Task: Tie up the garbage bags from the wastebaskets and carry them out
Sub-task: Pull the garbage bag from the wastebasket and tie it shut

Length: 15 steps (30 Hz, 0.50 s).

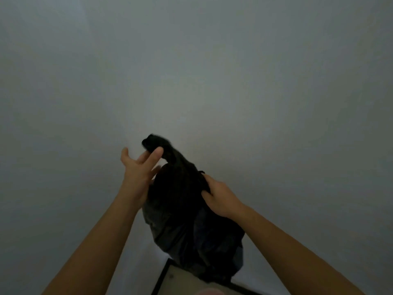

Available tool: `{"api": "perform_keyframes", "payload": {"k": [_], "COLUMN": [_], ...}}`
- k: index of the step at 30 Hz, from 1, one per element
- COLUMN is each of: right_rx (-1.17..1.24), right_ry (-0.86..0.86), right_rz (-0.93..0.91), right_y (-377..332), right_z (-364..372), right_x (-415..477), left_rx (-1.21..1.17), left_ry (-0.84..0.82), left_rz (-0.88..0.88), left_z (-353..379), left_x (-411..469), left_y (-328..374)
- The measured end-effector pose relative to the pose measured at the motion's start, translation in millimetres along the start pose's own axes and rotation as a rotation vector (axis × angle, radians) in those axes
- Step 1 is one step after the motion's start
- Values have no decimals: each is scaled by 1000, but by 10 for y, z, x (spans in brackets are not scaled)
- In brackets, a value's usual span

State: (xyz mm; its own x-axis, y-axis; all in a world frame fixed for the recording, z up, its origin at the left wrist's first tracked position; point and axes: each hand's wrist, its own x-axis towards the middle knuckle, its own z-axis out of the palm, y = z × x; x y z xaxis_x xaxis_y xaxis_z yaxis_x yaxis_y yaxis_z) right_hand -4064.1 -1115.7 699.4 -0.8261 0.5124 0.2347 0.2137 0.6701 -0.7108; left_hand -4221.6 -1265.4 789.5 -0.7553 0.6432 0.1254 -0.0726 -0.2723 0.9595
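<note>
black plastic bag [182, 209], held up in front of a bare wall [212, 60], looks soft, slippery and fairly light, right hand [219, 199] clutching its bunched top edge, left hand [136, 175] spread loose against the twisted neck [170, 152], which i'd say is the spot to grab

The garbage bag [187, 220] is plain black; the wall [212, 60] behind is pale grey; a tan panel [176, 279] has a black edge
</note>
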Motion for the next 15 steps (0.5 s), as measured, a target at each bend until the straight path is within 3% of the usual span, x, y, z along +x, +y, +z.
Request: {"api": "perform_keyframes", "payload": {"k": [4, 6, 8, 9, 10, 13, 15], "right_rx": [-20, -40, -46, -49, -53, -109, -181], "right_ry": [-75, -83, -66, -56, -51, -99, -157], "right_rz": [7, 20, 47, 61, 74, 84, 56], "right_y": [12, 49, 101, 123, 149, 190, 210], "right_z": [11, 48, 44, 28, 4, -62, -62], "right_x": [-65, -110, -136, -143, -158, -206, -245], "left_rx": [304, 365, 272, 235, 220, 265, 366], "left_ry": [-132, 100, 382, 424, 355, -177, -227], "left_rz": [-107, -163, -264, -321, -370, -439, -335], "left_z": [-138, -106, -77, -79, -82, 28, 166], "left_x": [-284, -405, -484, -515, -540, -571, -490], "left_y": [-385, -568, -695, -748, -799, -843, -820]}}
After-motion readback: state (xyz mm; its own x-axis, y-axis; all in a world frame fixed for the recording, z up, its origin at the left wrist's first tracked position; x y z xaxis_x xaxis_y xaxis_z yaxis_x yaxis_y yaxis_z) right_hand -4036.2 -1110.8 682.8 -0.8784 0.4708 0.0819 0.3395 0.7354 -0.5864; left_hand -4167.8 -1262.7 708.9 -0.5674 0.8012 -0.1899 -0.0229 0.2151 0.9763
